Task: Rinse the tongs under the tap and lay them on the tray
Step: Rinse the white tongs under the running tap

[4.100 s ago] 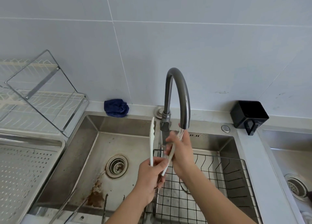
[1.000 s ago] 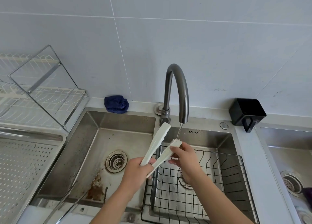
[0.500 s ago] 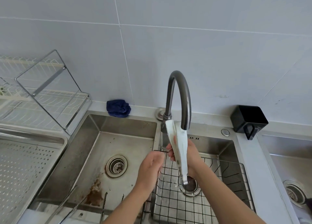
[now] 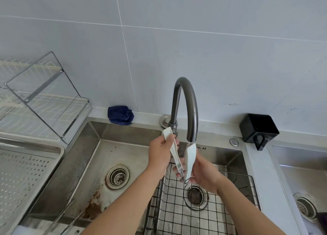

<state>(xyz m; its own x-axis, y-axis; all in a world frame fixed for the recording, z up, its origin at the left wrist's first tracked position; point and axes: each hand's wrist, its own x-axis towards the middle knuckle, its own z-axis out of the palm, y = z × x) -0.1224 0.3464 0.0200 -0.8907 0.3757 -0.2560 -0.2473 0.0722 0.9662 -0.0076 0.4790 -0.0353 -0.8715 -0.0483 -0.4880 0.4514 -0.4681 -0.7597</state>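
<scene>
Fingers (image 4: 170,141) of left hand (image 4: 161,154): curled tight round one arm of the white tongs (image 4: 190,156), near its tip.

Hazard: the plastic is wet and the arms are sprung apart in a V. If the grip slips, the tongs would likely drop into the wire basket (image 4: 177,216) at six o'clock.

Right hand (image 4: 203,174): fingers partly curled, cradling the hinge end. The free tip sits under the tap (image 4: 185,100) spout, twelve o'clock.

Tray (image 4: 26,172): nine o'clock, well apart.

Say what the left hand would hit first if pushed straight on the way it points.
Likely the base of the tap: the left hand, gripping one arm of the tongs, points up and away toward it, tong tip leading. Depth is unclear; it might pass left and reach the wall.
</scene>
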